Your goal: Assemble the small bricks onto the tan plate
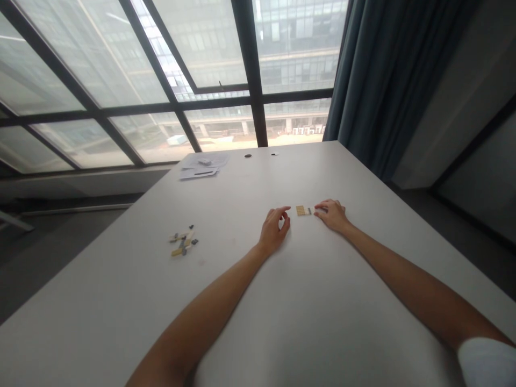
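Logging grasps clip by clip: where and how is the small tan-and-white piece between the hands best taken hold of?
Probably by the near and far edges of its tan end, from the left: the piece lies flat, and that end faces the left hand, while the right hand crowds the other.

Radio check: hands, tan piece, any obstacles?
Left hand open, apart; right hand close, contact unclear. Tan piece on table between them. Loose pieces farther left, not in the way.
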A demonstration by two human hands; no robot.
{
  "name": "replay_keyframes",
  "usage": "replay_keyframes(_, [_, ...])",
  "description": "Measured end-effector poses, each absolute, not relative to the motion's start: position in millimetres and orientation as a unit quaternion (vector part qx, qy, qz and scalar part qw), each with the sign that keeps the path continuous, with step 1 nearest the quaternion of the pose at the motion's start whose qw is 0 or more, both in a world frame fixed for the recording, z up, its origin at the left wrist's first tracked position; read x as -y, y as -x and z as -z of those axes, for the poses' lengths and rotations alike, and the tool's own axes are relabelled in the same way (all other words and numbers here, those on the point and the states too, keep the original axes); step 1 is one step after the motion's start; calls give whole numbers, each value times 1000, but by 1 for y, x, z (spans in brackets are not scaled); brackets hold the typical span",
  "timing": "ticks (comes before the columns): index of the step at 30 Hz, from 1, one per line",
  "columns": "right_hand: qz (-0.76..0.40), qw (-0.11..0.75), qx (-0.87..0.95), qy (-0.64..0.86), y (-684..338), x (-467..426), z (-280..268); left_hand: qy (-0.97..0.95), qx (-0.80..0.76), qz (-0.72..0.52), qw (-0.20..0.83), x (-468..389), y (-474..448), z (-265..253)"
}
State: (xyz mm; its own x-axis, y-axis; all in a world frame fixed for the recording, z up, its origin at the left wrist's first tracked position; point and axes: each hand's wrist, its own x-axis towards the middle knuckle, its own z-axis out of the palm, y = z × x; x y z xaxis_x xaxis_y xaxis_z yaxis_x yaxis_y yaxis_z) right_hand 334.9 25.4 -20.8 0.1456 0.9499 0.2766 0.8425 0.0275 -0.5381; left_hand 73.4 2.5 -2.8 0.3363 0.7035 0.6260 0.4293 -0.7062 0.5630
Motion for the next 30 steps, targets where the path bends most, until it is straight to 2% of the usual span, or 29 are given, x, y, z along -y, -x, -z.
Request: replay_keyframes(30, [-78,323,657,677,-334,-27,24,-816,-353,-431,153,-4,-78,2])
